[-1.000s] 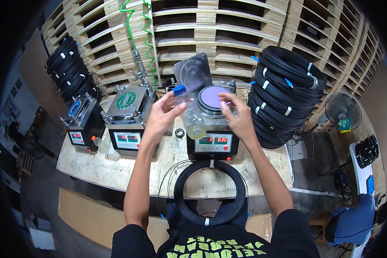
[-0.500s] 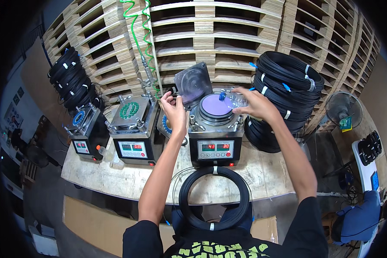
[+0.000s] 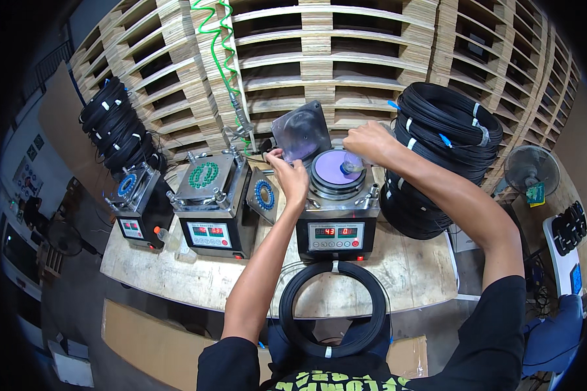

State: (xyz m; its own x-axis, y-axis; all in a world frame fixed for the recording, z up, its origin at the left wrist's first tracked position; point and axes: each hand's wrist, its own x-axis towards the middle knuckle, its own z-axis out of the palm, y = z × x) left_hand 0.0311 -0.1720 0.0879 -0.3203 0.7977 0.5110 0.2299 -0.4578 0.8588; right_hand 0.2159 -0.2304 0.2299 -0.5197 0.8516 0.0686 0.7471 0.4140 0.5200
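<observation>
My right hand (image 3: 370, 141) is closed around a small clear bottle (image 3: 353, 158) with a blue cap. The bottle tips cap-down over the round purple pad (image 3: 332, 167) on top of the middle polishing machine (image 3: 336, 231); its cap is at or just above the pad. My left hand (image 3: 289, 174) is beside the lower edge of a square metal plate (image 3: 303, 130) that leans upright behind the machine. Its thumb and fingers are apart near that edge, and a firm grip cannot be made out. Across my lap lies a coil of black cable (image 3: 287, 300).
To the left stand two similar machines, one with a green ring of connectors (image 3: 203, 176), one with a blue ring (image 3: 128, 185). A plate with blue connectors (image 3: 265, 195) leans between machines. Tall stacks of black cable coils (image 3: 437, 156), a fan (image 3: 527, 171) and wooden pallets (image 3: 365, 52) surround the bench.
My right hand has risen and tipped the bottle from sideways to cap-down over the pad. My left hand has come rightward to the metal plate. The view has shifted slightly.
</observation>
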